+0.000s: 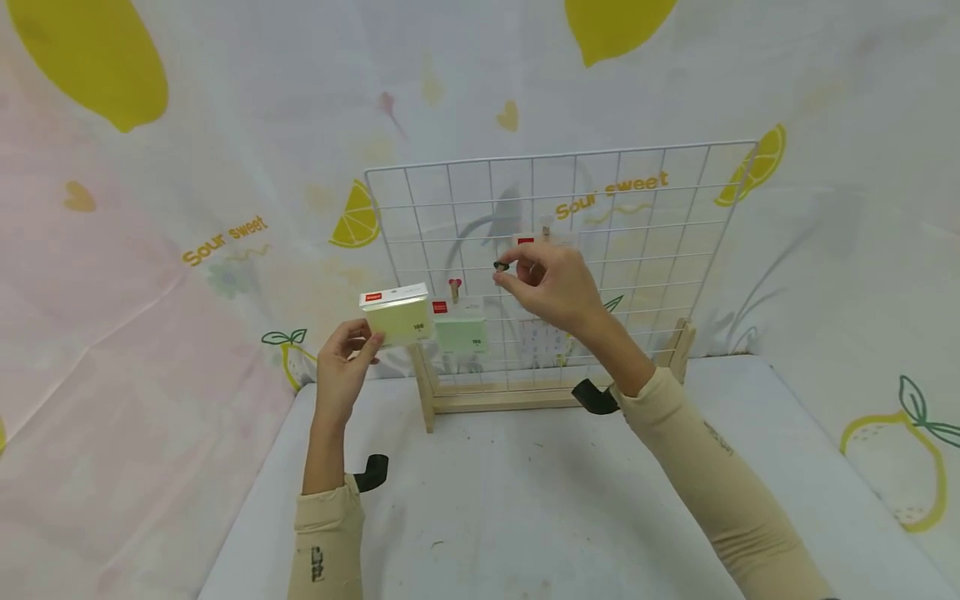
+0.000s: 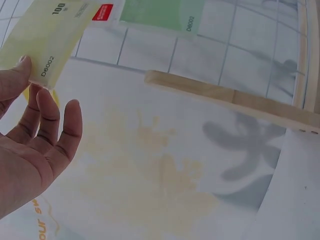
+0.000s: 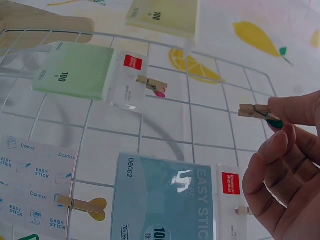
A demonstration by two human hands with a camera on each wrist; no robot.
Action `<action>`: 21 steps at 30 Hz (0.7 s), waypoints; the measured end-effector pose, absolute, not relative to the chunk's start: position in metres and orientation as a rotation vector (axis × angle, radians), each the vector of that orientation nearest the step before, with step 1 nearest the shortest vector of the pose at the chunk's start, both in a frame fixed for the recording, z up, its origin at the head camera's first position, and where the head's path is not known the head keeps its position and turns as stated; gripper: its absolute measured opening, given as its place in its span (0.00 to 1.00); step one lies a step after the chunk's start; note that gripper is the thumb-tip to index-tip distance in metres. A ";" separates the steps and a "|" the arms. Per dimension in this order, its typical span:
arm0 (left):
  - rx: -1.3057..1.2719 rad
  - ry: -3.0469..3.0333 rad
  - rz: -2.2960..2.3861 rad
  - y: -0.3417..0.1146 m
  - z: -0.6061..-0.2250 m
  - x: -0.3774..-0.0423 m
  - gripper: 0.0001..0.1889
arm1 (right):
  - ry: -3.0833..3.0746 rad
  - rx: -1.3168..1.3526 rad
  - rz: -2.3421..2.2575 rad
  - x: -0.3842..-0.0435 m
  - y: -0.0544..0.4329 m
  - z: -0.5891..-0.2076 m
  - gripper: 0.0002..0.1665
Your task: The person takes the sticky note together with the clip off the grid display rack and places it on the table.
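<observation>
My left hand holds a pack of yellow sticky notes by its lower left corner, thumb in front, beside the left edge of a white wire grid. Between the thumb and index finger of my right hand is a small wooden clothespin with a green decoration, in front of the grid. A green sticky note pack hangs from a clothespin with a pink heart. Behind my right hand hangs a blue sticky note pack, its clothespin partly hidden by my fingers in the right wrist view.
A printed white sheet hangs on the grid by a clothespin with a yellow heart. The grid stands in a wooden base at the back of the white table. Lemon-printed cloth surrounds it.
</observation>
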State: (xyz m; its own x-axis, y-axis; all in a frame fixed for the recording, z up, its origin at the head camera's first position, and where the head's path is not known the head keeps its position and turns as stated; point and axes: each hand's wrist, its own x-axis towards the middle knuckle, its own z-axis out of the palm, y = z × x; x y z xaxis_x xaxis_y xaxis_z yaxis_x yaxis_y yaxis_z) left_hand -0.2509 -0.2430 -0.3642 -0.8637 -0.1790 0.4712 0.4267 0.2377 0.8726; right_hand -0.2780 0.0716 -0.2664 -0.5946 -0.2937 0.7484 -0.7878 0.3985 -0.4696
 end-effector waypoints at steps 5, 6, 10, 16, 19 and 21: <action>-0.238 -2.031 -1.653 -0.246 -0.366 -0.250 0.14 | -2.094 0.929 1.121 -0.273 0.076 -0.270 0.08; -0.234 -2.030 -1.654 -0.247 -0.366 -0.249 0.13 | -2.086 0.934 1.119 -0.272 0.076 -0.270 0.08; -0.222 -2.036 -1.661 -0.247 -0.366 -0.246 0.13 | -2.051 0.969 1.106 -0.269 0.078 -0.271 0.08; -0.226 -2.074 -1.648 -0.241 -0.353 -0.229 0.12 | -2.021 0.990 1.102 -0.264 0.079 -0.273 0.07; -0.212 -2.092 -1.650 -0.241 -0.351 -0.224 0.12 | -2.012 0.998 1.091 -0.261 0.082 -0.276 0.07; -0.204 -2.101 -1.648 -0.242 -0.353 -0.222 0.13 | -2.011 1.007 1.087 -0.259 0.084 -0.278 0.07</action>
